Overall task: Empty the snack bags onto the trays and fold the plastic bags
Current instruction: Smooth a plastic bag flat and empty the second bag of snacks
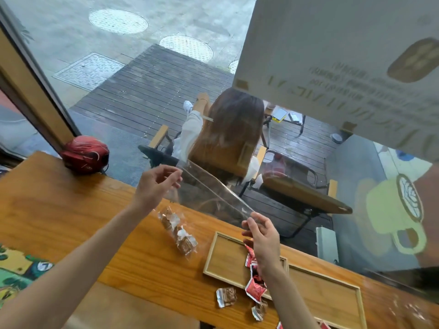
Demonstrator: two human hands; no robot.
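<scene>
An empty clear plastic bag [209, 191] is stretched in the air above the wooden counter. My left hand [158, 184] pinches its upper left corner and my right hand [263, 236] pinches its lower right corner. Below them a second clear bag [179, 231], full of brown wrapped snacks, lies on the counter. A wooden tray [223, 255] sits under my right wrist with red snack packets [254, 286] spilled over its front edge. A brown packet [226, 296] lies on the counter beside it. Another wooden tray [332, 302] lies to the right.
A red helmet [84, 154] rests at the counter's back left by the window. A colourful printed mat [16, 271] lies at the left edge. Behind the glass, a person sits on a chair on the deck outside.
</scene>
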